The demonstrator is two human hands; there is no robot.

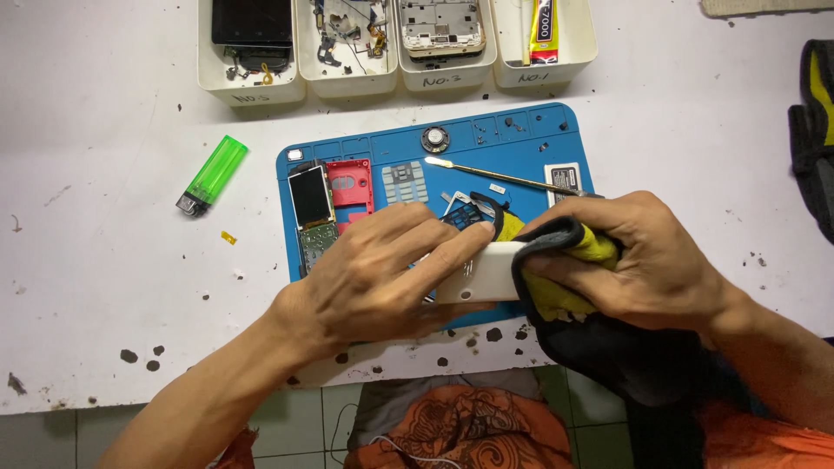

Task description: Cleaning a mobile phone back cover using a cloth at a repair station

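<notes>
Wiping white phone cover (pixel 480 273) over blue repair mat (pixel 521 148): left hand (pixel 373 274) pinching it steady, right hand (pixel 643 260) closed around yellow-black cloth (pixel 565 269). Probably calling next for turning cover.

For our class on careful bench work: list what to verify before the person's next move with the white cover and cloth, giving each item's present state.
1. Left hand grips white cover: ok.
2. Right hand presses black-and-yellow cloth on the cover: ok.
3. Cover held above blue mat: ok.
4. Metal pry tool lies apart from both hands: ok.
5. Cover surface clean: cannot tell.
6. Green lighter off the mat: ok.
</notes>
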